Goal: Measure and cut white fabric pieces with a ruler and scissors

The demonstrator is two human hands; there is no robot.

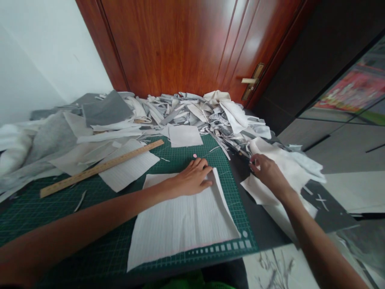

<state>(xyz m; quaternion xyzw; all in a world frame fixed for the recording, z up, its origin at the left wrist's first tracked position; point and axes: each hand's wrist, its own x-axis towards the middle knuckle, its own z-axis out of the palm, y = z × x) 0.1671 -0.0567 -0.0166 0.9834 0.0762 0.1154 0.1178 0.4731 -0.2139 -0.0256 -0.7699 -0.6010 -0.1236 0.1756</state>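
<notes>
A white ribbed piece of fabric (pixel 183 224) lies on the green cutting mat (pixel 18 224), its right edge slightly raised. My left hand (pixel 197 176) presses down on the far part of this fabric, palm low and fingers stretched out. Over to the right, my right hand (pixel 266 170) is at the mat's far right side, among white cloth pieces (pixel 279 160). Its fingers are curled together around a dark, thin thing whose kind I cannot make out, mostly hidden by the fingers and scraps. Beyond my left fingertips is a small pink spot (pixel 195 155) on the mat.
A wooden ruler (pixel 102 167) lies slantwise at the left over another ribbed piece (pixel 129 170). Grey and white scraps (pixel 180 108) heap along the back against a brown door (pixel 180 48). A square white piece (pixel 185 135) lies before the heap. A dark cabinet (pixel 288 80) stands right.
</notes>
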